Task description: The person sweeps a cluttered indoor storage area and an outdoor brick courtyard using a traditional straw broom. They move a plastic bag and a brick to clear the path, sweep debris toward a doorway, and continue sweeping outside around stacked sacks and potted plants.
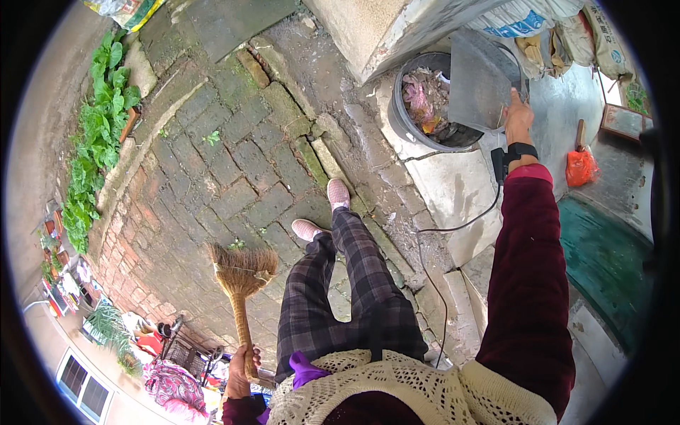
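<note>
My left hand is closed round the handle of a straw hand broom, whose bristles fan out over the brick paving. At the upper right, my right hand holds the near edge of a grey dustpan or flat scoop. That scoop lies tilted over the right part of a round dark bucket. Inside the bucket is rubbish, with pinkish scraps and an orange-yellow piece among grey debris. A strap and a small device with a cable sit on my right wrist.
A wall corner stands beside the bucket, with stacked woven sacks behind it. Raised kerb bricks cross the uneven paving near my feet. Leafy greens grow at left; a wire cart stands lower left. A red plastic bag lies at right.
</note>
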The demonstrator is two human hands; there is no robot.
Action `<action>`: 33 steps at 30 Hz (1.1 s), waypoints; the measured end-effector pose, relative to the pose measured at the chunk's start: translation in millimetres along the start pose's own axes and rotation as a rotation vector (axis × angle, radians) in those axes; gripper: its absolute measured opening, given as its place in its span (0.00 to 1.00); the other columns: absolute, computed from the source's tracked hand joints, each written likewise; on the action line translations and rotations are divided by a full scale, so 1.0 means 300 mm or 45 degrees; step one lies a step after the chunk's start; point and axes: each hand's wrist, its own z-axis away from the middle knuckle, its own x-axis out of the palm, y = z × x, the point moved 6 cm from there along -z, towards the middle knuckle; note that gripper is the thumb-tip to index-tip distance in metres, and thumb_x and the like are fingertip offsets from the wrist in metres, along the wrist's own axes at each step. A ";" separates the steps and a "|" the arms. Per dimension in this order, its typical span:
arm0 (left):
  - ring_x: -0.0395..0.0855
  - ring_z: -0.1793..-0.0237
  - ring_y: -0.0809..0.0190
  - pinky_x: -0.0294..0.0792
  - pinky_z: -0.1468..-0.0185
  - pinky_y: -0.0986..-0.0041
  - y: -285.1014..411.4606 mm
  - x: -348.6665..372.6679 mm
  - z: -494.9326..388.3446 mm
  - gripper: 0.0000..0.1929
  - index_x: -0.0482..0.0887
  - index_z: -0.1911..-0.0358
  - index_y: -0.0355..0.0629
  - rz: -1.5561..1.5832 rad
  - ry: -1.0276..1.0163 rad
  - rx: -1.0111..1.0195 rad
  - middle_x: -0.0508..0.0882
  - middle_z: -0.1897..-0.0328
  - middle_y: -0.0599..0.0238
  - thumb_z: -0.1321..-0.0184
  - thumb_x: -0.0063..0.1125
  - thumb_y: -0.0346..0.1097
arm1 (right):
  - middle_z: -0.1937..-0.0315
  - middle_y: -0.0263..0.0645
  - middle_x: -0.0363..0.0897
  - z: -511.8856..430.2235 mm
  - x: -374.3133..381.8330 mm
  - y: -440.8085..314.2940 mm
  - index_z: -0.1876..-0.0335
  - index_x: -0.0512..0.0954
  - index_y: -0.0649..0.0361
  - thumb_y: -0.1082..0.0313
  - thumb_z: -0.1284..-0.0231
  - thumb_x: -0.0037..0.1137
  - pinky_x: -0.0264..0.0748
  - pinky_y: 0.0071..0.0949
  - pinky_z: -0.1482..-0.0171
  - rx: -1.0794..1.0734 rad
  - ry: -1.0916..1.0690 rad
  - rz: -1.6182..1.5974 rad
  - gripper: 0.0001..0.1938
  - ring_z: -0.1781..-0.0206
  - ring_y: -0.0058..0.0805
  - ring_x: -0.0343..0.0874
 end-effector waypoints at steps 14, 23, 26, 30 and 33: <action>0.71 0.82 0.66 0.68 0.81 0.75 0.044 0.108 0.000 0.12 0.68 0.60 0.41 0.003 -0.005 -0.020 0.73 0.75 0.63 0.39 0.46 0.42 | 0.76 0.43 0.79 -0.073 0.239 0.092 0.67 0.75 0.70 0.58 0.55 0.66 0.76 0.24 0.73 -0.231 -0.245 0.293 0.20 0.77 0.26 0.78; 0.72 0.81 0.64 0.70 0.80 0.74 0.061 0.123 0.012 0.12 0.70 0.62 0.40 0.051 -0.006 -0.059 0.74 0.76 0.62 0.40 0.48 0.41 | 0.72 0.49 0.79 -0.044 0.161 0.031 0.65 0.76 0.67 0.36 0.54 0.54 0.71 0.38 0.56 -0.704 -0.161 0.946 0.33 0.62 0.45 0.79; 0.72 0.81 0.65 0.71 0.80 0.74 0.059 0.122 0.010 0.12 0.72 0.65 0.39 0.042 -0.001 -0.036 0.74 0.77 0.61 0.41 0.49 0.41 | 0.72 0.48 0.79 -0.013 0.090 0.040 0.64 0.75 0.68 0.39 0.47 0.50 0.72 0.38 0.58 -0.773 -0.009 0.888 0.30 0.63 0.42 0.79; 0.72 0.81 0.65 0.71 0.80 0.74 0.052 0.125 -0.002 0.11 0.70 0.63 0.42 0.052 -0.009 -0.046 0.74 0.76 0.62 0.40 0.49 0.41 | 0.72 0.39 0.74 0.135 -0.012 0.013 0.62 0.74 0.68 0.52 0.36 0.44 0.75 0.31 0.63 -0.698 -0.248 0.048 0.21 0.67 0.29 0.76; 0.72 0.80 0.65 0.70 0.79 0.74 0.050 0.128 -0.006 0.10 0.71 0.64 0.43 0.058 0.003 -0.037 0.74 0.76 0.63 0.41 0.50 0.41 | 0.73 0.33 0.70 0.305 -0.049 -0.123 0.61 0.72 0.67 0.58 0.33 0.40 0.74 0.24 0.61 -0.746 -0.469 -0.159 0.16 0.68 0.21 0.73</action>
